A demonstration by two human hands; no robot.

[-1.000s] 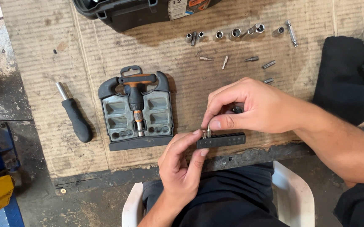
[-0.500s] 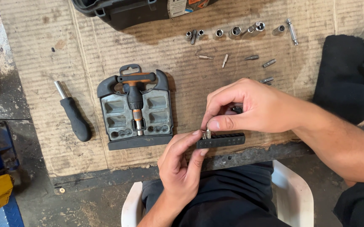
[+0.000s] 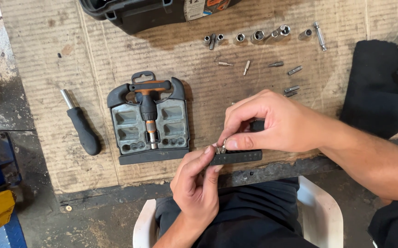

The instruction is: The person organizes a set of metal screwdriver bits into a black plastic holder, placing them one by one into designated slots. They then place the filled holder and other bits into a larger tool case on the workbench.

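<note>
Left hand [image 3: 198,183] clamped on the black bit strip [image 3: 238,157]; right hand [image 3: 272,121] pinches a bit [image 3: 223,146] at its end; tool case [image 3: 149,120] beside them.

Left hand [image 3: 198,183] grips black bit strip [image 3: 238,157], centre frame. Right hand [image 3: 272,121] pinches small bit [image 3: 223,146] at strip's left end. Grey tool tray [image 3: 147,121] left of hands; sockets [image 3: 258,36] upper right.

One head-worn view, steeply downward and close over a cardboard-covered bench [image 3: 116,46], seated lap at the bottom edge.
</note>
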